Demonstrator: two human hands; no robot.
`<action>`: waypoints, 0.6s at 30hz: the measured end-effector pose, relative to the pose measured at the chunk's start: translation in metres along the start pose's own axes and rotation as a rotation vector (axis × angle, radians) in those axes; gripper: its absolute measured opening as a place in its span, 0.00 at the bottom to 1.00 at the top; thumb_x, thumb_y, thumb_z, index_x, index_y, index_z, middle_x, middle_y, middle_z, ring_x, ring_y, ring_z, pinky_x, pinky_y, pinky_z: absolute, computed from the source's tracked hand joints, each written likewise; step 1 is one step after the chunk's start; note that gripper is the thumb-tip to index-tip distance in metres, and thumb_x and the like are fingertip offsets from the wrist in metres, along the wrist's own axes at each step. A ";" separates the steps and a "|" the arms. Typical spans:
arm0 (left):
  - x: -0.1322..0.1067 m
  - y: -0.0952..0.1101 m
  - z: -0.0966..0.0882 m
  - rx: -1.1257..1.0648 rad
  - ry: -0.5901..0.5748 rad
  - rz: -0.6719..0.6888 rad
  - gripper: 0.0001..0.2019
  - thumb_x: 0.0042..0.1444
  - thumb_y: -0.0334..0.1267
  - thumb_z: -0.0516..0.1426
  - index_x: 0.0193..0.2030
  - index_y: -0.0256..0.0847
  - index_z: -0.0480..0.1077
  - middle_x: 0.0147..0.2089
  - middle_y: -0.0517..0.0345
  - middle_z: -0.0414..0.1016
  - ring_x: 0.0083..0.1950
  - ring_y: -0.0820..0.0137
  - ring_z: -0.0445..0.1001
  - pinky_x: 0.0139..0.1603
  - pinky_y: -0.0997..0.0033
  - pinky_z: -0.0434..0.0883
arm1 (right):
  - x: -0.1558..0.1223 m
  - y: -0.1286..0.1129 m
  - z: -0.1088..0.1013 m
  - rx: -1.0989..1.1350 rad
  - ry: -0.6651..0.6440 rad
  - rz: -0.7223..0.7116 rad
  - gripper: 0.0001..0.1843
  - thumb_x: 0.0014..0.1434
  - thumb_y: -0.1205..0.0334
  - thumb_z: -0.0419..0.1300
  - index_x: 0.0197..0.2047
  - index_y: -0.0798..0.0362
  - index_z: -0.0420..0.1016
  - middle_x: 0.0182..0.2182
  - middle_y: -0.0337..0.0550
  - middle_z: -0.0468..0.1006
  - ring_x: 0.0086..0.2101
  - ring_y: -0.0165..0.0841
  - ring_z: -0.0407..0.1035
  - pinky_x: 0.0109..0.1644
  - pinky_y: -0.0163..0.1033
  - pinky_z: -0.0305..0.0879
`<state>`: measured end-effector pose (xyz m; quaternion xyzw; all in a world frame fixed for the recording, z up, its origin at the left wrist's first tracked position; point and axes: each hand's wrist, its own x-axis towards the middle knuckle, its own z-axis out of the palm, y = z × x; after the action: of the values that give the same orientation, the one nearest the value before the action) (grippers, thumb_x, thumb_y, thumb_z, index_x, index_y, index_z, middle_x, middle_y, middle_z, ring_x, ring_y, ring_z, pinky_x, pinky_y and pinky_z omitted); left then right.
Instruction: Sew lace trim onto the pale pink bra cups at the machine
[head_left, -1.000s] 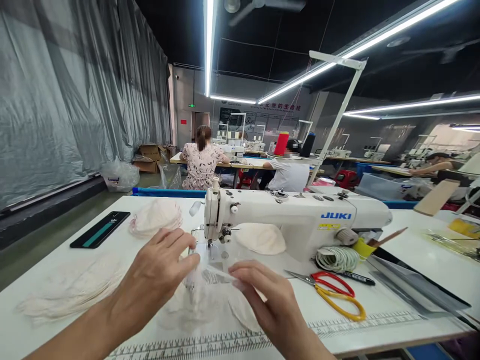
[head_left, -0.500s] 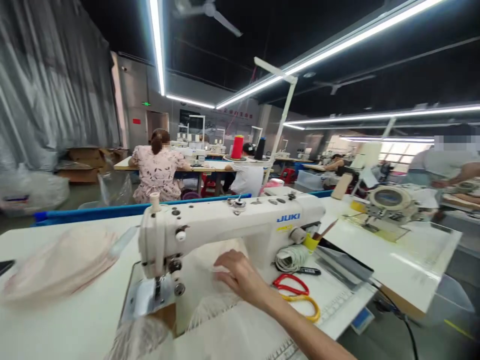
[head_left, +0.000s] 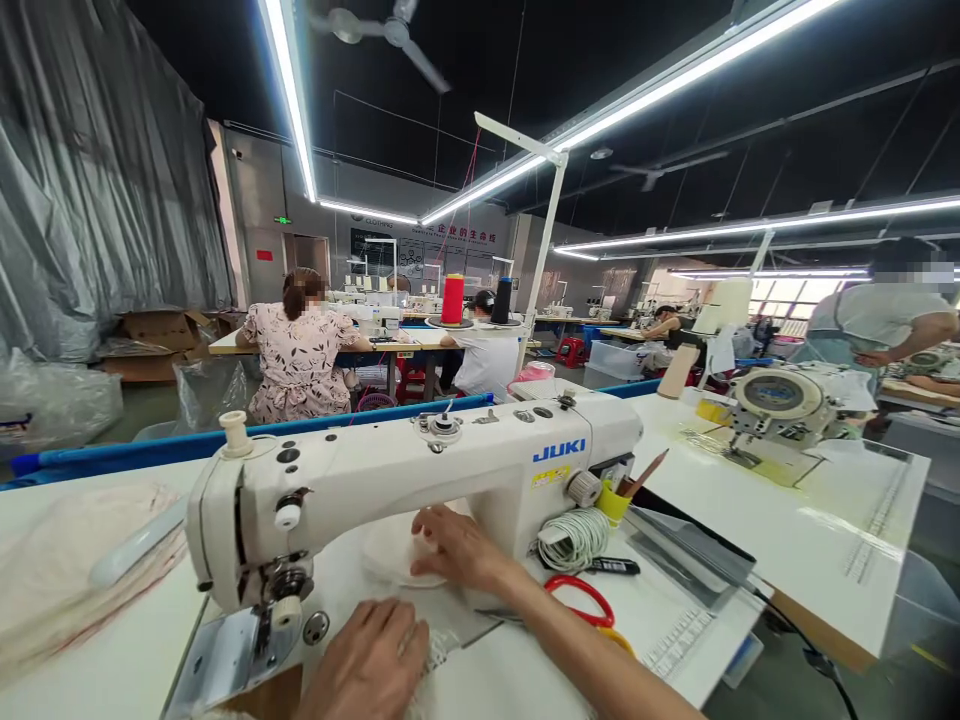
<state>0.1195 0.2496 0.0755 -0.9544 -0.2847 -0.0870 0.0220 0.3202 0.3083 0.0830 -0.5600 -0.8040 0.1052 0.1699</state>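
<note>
A white JUKI sewing machine (head_left: 420, 470) stands before me. My right hand (head_left: 457, 548) reaches under its arm to a bundle of thin cream cloth (head_left: 386, 548), fingers bent and apart, thumb beside the cloth. Whether it pinches any cloth is hard to see. My left hand (head_left: 367, 655) lies palm down on the front of the table, close to the needle area, fingers stretched forward. A strip of whitish fringed cloth (head_left: 439, 650) shows beside its fingertips. Under the presser foot is a metal plate (head_left: 225, 650).
Red-handled scissors (head_left: 581, 598), a coil of pale cord (head_left: 574, 540), a black marker (head_left: 615, 566) and a yellow cup (head_left: 613, 503) lie right of my right forearm. Cream cloth (head_left: 67, 560) is heaped at left. Another machine (head_left: 780, 400) stands at right. People sit at tables beyond.
My left hand has come into view at the front, onto the cloth by the needle area. My right hand stays under the machine arm, nearer the cloth bundle. The view has shifted.
</note>
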 end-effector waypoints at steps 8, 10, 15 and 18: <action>0.047 -0.008 0.016 0.084 -0.104 -0.218 0.24 0.48 0.25 0.53 0.55 0.31 0.67 0.51 0.38 0.73 0.50 0.52 0.71 0.54 0.53 0.66 | 0.013 0.012 0.013 0.084 0.111 -0.013 0.10 0.63 0.59 0.56 0.42 0.58 0.71 0.38 0.43 0.73 0.37 0.32 0.70 0.42 0.43 0.68; 0.051 -0.015 0.019 0.087 -0.110 -0.219 0.23 0.51 0.23 0.50 0.55 0.30 0.66 0.52 0.37 0.72 0.53 0.52 0.70 0.55 0.53 0.64 | 0.018 0.013 0.017 0.116 0.167 -0.002 0.12 0.64 0.58 0.55 0.44 0.57 0.70 0.40 0.43 0.73 0.38 0.32 0.70 0.42 0.43 0.69; 0.061 -0.016 0.010 0.066 -0.128 -0.204 0.24 0.52 0.24 0.51 0.58 0.32 0.64 0.61 0.37 0.64 0.59 0.53 0.64 0.59 0.54 0.61 | 0.017 0.011 0.021 0.209 0.353 -0.011 0.08 0.62 0.65 0.56 0.32 0.58 0.72 0.28 0.40 0.73 0.30 0.30 0.68 0.38 0.38 0.66; 0.066 -0.007 0.002 0.045 -0.116 -0.225 0.20 0.53 0.23 0.49 0.53 0.32 0.68 0.53 0.39 0.72 0.53 0.52 0.70 0.54 0.51 0.66 | 0.005 0.005 0.014 0.263 0.485 -0.059 0.09 0.58 0.71 0.53 0.28 0.57 0.71 0.26 0.43 0.73 0.29 0.31 0.66 0.36 0.37 0.62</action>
<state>0.1699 0.2915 0.0850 -0.9191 -0.3926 -0.0273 0.0172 0.3173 0.3149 0.0688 -0.5184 -0.7351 0.0666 0.4319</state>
